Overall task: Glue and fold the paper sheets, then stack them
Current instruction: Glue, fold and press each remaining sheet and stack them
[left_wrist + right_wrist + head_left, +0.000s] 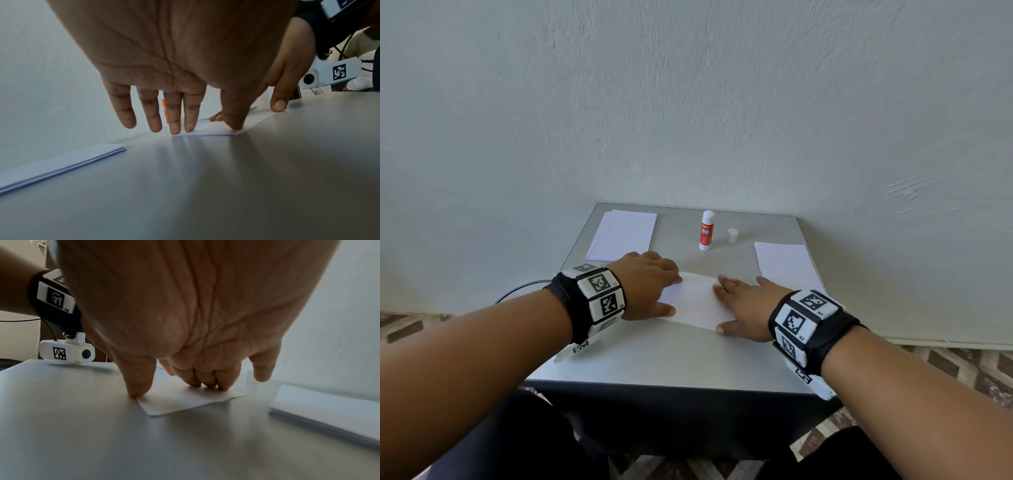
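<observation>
A folded white paper sheet [697, 303] lies flat in the middle of the grey table [654, 356]. My left hand [650, 286] presses on its left end with straight fingers, thumb at the near edge. My right hand [743, 303] presses its right end, fingers flat and thumb at the near corner. In the left wrist view my fingertips [174, 129] touch the sheet [213, 129]. The right wrist view shows my fingertips [207, 382] bearing down on the sheet [185, 402]. A stack of white sheets [623, 234] lies at the back left, another stack [786, 265] at the right.
An uncapped red-and-white glue stick [706, 230] stands upright at the back centre, its white cap [732, 235] just to its right. A pale wall rises directly behind the table. The table's near edge [664, 385] drops to a dark front, with patterned floor around.
</observation>
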